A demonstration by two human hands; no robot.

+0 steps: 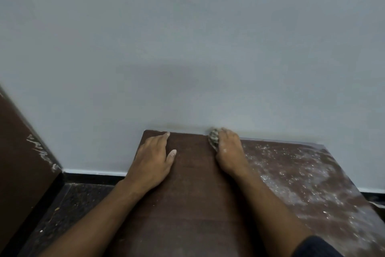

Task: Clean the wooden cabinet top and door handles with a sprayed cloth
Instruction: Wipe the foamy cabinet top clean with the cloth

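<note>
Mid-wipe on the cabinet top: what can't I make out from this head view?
- Door handles and cabinet front: out of view, below the cabinet top.
- Cloth: mostly covered by the right hand; its size and any dampness can't be judged.
- Spray bottle: nowhere in frame.
- Near right corner of the top: cut off by the frame edge and the dark sleeve.

my left hand (153,157): flat, fingers spread, on cabinet top (193,194) near its far left corner | my right hand (228,150): pressing bunched cloth (213,137) onto cabinet top's back edge at wall (187,37) | white dust (295,173): on cabinet top right of my right hand
</note>
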